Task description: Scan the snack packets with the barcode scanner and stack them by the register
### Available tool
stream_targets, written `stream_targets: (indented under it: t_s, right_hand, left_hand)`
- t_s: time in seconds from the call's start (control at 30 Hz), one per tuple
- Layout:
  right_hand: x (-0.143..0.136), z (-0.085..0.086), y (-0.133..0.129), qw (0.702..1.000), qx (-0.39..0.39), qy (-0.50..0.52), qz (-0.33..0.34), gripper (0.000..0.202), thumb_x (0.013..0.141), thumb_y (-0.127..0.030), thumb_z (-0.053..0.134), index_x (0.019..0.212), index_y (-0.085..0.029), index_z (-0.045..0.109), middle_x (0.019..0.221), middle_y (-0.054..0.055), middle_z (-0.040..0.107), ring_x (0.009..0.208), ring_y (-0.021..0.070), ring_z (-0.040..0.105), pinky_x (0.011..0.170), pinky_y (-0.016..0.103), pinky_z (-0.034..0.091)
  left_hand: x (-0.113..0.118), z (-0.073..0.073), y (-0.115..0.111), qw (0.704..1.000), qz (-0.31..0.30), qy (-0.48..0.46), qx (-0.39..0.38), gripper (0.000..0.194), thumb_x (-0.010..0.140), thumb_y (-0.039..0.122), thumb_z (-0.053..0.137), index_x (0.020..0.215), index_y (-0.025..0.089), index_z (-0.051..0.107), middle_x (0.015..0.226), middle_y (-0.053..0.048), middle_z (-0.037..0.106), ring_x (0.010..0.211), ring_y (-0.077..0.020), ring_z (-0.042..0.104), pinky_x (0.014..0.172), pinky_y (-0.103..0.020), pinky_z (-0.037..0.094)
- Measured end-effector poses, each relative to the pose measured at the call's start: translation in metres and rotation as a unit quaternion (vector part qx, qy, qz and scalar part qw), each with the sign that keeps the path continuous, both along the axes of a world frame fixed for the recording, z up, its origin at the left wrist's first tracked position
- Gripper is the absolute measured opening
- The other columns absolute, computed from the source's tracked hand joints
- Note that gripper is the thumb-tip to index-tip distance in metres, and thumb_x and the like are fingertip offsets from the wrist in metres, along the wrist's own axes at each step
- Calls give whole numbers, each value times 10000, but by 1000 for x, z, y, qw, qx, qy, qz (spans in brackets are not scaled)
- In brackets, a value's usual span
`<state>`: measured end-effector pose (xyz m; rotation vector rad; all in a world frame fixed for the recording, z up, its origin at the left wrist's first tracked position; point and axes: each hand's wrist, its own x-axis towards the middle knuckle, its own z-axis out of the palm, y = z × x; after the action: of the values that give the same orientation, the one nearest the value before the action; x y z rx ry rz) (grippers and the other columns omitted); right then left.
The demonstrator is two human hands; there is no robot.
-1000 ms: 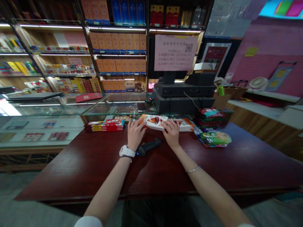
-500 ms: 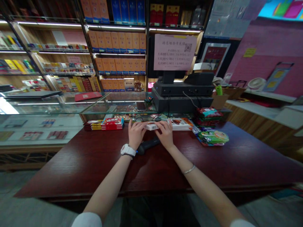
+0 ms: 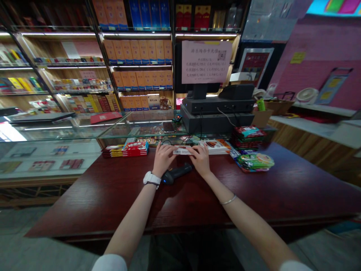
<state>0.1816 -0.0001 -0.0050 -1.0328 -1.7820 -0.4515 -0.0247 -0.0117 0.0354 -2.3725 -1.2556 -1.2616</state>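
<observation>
Now both hands' fingers (image 3: 194, 151) pinch white box (image 3: 182, 151) between them.

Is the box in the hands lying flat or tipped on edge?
Tipped on edge. The box shows only its narrow white side between the left hand and right hand, above the scanner.

The near half of the table (image 3: 113, 203) lay bare. At 12 o'clock a till (image 3: 217, 113) walled the far edge, flanked by red packs (image 3: 125, 149) at 10 and stacked packets (image 3: 248, 137) at 2. A scanner (image 3: 176, 174) lay beneath the hands.
</observation>
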Motion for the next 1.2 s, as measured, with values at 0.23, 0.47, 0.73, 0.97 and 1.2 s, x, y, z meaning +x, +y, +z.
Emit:
stream_targets:
  t_s: [0.23, 0.47, 0.73, 0.97, 1.2]
  right_hand:
    - [0, 0, 0, 1000, -17, 4, -1, 316, 870, -153, 564, 1118, -294, 701, 968, 30, 658, 1015, 219, 586, 1155, 541, 281]
    - [-4, 4, -3, 998, -47, -10, 44, 474, 900, -163, 519, 1358, -281, 540, 1276, 74, 606, 1204, 236, 543, 1160, 539, 303]
    - [-5, -2, -4, 973, -145, -28, 175, 476, 927, -234, 531, 1399, -223, 478, 1408, 112, 527, 1329, 217, 474, 1124, 438, 396]
    - [-16, -9, -14, 885, -333, -161, 284, 520, 805, -391, 732, 1288, -270, 583, 1303, 84, 639, 1218, 236, 589, 1108, 495, 370]
    - [-21, -10, -16, 885, -325, -218, 252, 569, 818, -258, 697, 1359, -281, 519, 1165, 66, 682, 1116, 223, 625, 1105, 540, 324]
  left_hand:
    - [-1, 1, -1, 1000, 14, 6, 7, 164, 844, 218, 646, 985, 278, 707, 986, 1, 737, 1017, -199, 629, 1210, -520, 212]
    - [-7, -2, 4, 998, 67, -18, 5, 176, 850, 248, 643, 1003, 301, 713, 956, 4, 740, 1004, -215, 631, 1212, -551, 165]
    - [-31, -5, 17, 987, 129, -98, -6, 144, 865, 251, 619, 961, 294, 718, 967, 5, 746, 999, -219, 642, 1202, -575, 119]
    - [-40, -11, 22, 981, 157, -111, -12, 139, 871, 269, 613, 966, 285, 712, 1005, -3, 742, 1033, -228, 636, 1198, -569, 156]
    - [-38, -16, 23, 983, 157, -90, -23, 174, 862, 226, 608, 992, 294, 702, 1022, -7, 735, 1058, -228, 630, 1205, -565, 152]
